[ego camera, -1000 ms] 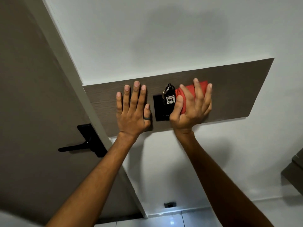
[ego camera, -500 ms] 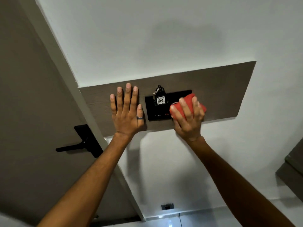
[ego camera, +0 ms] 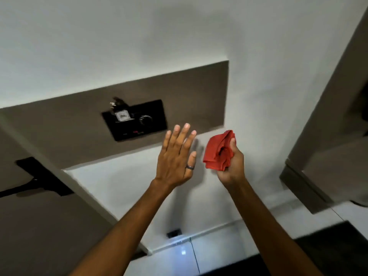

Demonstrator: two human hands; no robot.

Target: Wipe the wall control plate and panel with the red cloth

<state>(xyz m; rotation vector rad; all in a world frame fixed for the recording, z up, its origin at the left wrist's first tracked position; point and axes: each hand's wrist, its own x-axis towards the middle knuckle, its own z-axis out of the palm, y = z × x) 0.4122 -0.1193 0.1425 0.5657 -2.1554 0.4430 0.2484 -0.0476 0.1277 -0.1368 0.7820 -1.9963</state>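
A plain white wall (ego camera: 119, 36) fills most of the view, seen from below, with pale glossy floor tiles (ego camera: 179, 259) at the bottom. One right hand (ego camera: 229, 162) is closed around a bunched red cloth (ego camera: 216, 151), soft and folded in several layers, held in front of the wall just below the panel's lower right corner. One left hand (ego camera: 176, 158) is beside it, flat and spread wide, holding nothing, with a dark ring (ego camera: 190, 167) on one finger; whether it touches the wall cannot be told. Up and to the left, a long rectangular brown panel (ego camera: 189, 92) with a faint wood grain is set in the wall. On it sits one glossy black control plate (ego camera: 153, 124), rectangular, carrying a round ribbed knob (ego camera: 145, 120) and a key tag (ego camera: 121, 115) with a blurred label. Farther left, a brown door (ego camera: 39, 236) bears one black lever handle (ego camera: 35, 181). A low wall socket (ego camera: 174, 233) sits near the floor.
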